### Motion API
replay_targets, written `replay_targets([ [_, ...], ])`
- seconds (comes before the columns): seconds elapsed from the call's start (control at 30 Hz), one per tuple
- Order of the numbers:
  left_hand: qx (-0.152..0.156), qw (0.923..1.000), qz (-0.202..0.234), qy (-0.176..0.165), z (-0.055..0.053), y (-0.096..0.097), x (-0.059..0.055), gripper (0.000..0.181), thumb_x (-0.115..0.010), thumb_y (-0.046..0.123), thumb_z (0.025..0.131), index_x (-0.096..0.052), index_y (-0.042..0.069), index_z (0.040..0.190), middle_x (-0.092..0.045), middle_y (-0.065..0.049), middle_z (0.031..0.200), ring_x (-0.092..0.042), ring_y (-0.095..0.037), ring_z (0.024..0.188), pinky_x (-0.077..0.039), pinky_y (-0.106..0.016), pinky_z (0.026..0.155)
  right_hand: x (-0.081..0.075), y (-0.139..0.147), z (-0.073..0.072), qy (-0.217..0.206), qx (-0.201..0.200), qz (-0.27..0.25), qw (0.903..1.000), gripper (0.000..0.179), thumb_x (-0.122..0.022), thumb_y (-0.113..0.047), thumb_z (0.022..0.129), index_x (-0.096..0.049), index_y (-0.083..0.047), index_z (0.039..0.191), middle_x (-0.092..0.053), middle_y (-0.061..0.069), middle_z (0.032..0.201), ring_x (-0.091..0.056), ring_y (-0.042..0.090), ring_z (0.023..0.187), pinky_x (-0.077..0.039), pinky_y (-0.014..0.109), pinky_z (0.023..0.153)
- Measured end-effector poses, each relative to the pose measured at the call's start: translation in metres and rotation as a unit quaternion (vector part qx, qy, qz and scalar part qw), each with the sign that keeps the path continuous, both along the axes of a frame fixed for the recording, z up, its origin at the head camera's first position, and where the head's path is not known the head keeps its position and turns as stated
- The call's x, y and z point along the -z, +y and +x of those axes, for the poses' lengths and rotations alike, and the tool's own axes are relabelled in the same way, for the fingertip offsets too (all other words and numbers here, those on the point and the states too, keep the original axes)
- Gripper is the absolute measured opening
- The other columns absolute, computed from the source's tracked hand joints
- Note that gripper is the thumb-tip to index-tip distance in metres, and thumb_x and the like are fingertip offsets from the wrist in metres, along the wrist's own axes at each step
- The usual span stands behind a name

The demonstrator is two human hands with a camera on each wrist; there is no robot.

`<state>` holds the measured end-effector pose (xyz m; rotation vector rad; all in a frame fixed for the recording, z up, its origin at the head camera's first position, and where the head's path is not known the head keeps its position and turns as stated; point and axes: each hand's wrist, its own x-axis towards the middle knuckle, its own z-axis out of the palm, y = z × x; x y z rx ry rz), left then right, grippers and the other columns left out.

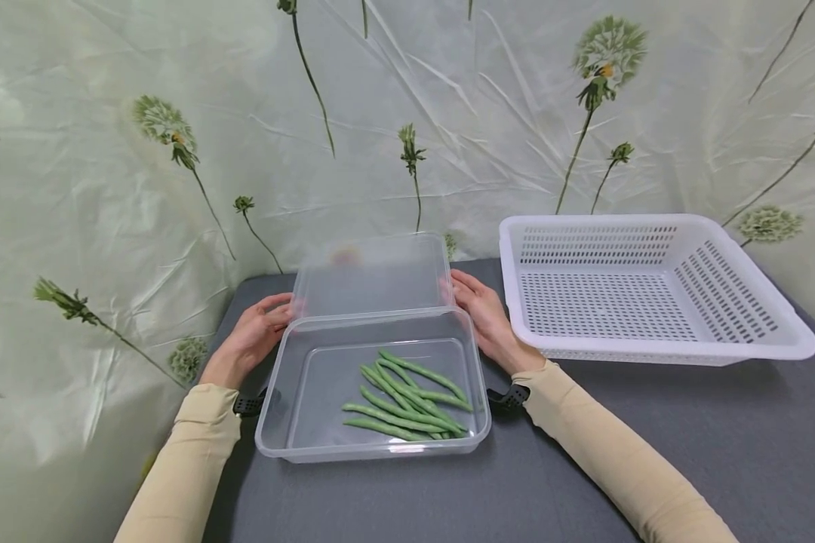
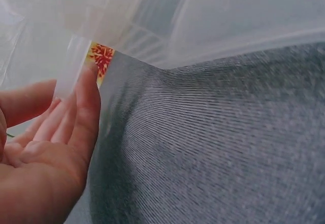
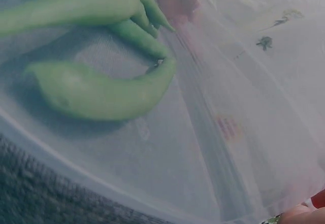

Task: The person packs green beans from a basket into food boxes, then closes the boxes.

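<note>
Both hands hold a translucent plastic lid (image 1: 373, 275), tilted up behind the rear rim of a clear plastic container (image 1: 312, 400). My left hand (image 1: 258, 332) grips the lid's left edge; in the left wrist view that edge runs between the thumb and fingers of the left hand (image 2: 56, 148). On the opposite side, my right hand (image 1: 484, 313) grips the lid's right edge. Several green beans (image 1: 407, 403) lie loosely in the right half of the container. The right wrist view shows the beans (image 3: 101, 92) close up through the clear wall, with only a bit of the right hand (image 3: 304, 216) at the corner.
A white perforated plastic basket (image 1: 604, 305) stands to the right, close by the right hand. Dark grey cloth (image 1: 489, 498) covers the table. Behind it hangs a pale sheet (image 1: 367, 113) printed with dandelions. A black wrist strap (image 1: 509, 397) sits beside the container.
</note>
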<state>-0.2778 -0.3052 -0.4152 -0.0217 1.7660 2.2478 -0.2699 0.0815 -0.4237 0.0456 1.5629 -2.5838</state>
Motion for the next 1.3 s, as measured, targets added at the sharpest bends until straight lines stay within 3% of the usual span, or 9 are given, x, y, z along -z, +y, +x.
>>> replay_targets([
  [0.27, 0.045, 0.997, 0.055, 0.03, -0.001, 0.002, -0.008, 0.058, -0.041, -0.011, 0.101, -0.015, -0.004, 0.152, -0.067, 0.002, 0.121, -0.068, -0.018, 0.104, -0.054, -0.026, 0.082, -0.005, -0.003, 0.004, 0.074, 0.028, -0.02, 0.9966, 0.045, -0.041, 0.002, 0.104, -0.038, 0.001, 0.148, -0.043, 0.019, 0.148, -0.045, 0.024, 0.134, -0.042, 0.028, 0.103],
  [0.4, 0.058, 0.993, 0.093, 0.045, -0.001, 0.0, -0.011, 0.055, -0.038, -0.013, 0.101, -0.02, -0.001, 0.152, -0.065, -0.001, 0.126, -0.066, -0.02, 0.11, -0.053, -0.029, 0.085, -0.008, -0.001, 0.012, 0.118, -0.004, 0.026, 0.9926, 0.048, -0.036, -0.005, 0.107, -0.029, -0.007, 0.154, -0.033, 0.011, 0.156, -0.037, 0.023, 0.14, -0.037, 0.035, 0.109],
  [0.6, 0.07, 0.9878, 0.136, 0.031, 0.003, -0.002, -0.016, 0.045, -0.037, -0.012, 0.101, -0.048, 0.012, 0.138, -0.065, -0.005, 0.126, -0.064, -0.022, 0.113, -0.053, -0.036, 0.087, -0.011, 0.009, 0.028, 0.2, -0.07, 0.179, 0.9608, 0.056, -0.033, -0.017, 0.109, -0.006, -0.015, 0.159, -0.002, -0.001, 0.164, -0.002, 0.014, 0.149, -0.012, 0.043, 0.118],
  [0.7, 0.075, 0.9842, 0.157, 0.032, 0.003, -0.002, -0.02, 0.047, -0.036, -0.014, 0.101, -0.058, 0.013, 0.132, -0.066, -0.008, 0.124, -0.064, -0.023, 0.112, -0.053, -0.038, 0.087, -0.015, 0.01, 0.033, 0.229, -0.079, 0.2, 0.9492, 0.059, -0.032, -0.015, 0.109, 0.0, -0.011, 0.158, 0.006, 0.003, 0.164, 0.005, 0.016, 0.148, -0.005, 0.043, 0.119],
  [0.83, 0.078, 0.9791, 0.184, 0.04, 0.004, -0.003, -0.028, 0.048, -0.035, -0.016, 0.1, -0.063, 0.01, 0.129, -0.067, -0.012, 0.123, -0.064, -0.026, 0.113, -0.053, -0.041, 0.088, -0.022, 0.009, 0.038, 0.253, -0.074, 0.209, 0.9418, 0.062, -0.034, -0.008, 0.107, 0.004, -0.008, 0.157, 0.01, 0.007, 0.164, 0.008, 0.016, 0.148, -0.003, 0.042, 0.119],
  [1.1, 0.033, 0.9807, 0.182, 0.064, 0.011, -0.001, -0.046, 0.035, -0.043, -0.008, 0.102, -0.072, 0.005, 0.116, -0.072, -0.011, 0.11, -0.069, -0.024, 0.1, -0.057, -0.041, 0.081, -0.044, 0.005, 0.051, 0.264, -0.054, 0.225, 0.9364, 0.064, -0.037, -0.007, 0.106, 0.001, -0.008, 0.157, 0.006, 0.005, 0.164, 0.005, 0.011, 0.148, -0.005, 0.035, 0.119],
  [1.23, 0.009, 0.9816, 0.172, 0.083, 0.013, 0.0, -0.053, 0.031, -0.046, -0.006, 0.101, -0.075, 0.004, 0.11, -0.073, -0.008, 0.106, -0.069, -0.02, 0.098, -0.057, -0.04, 0.08, -0.053, 0.007, 0.055, 0.274, -0.025, 0.228, 0.934, 0.057, -0.037, -0.005, 0.106, -0.01, -0.005, 0.157, -0.004, 0.008, 0.164, -0.004, 0.013, 0.148, -0.011, 0.037, 0.119],
  [1.3, -0.003, 0.9809, 0.172, 0.09, 0.015, 0.0, -0.056, 0.031, -0.047, -0.006, 0.1, -0.076, 0.004, 0.107, -0.073, -0.008, 0.103, -0.069, -0.019, 0.095, -0.057, -0.039, 0.079, -0.057, 0.008, 0.058, 0.276, -0.003, 0.242, 0.9301, 0.054, -0.038, -0.005, 0.106, -0.019, -0.006, 0.156, -0.013, 0.009, 0.162, -0.015, 0.017, 0.147, -0.018, 0.039, 0.117],
])
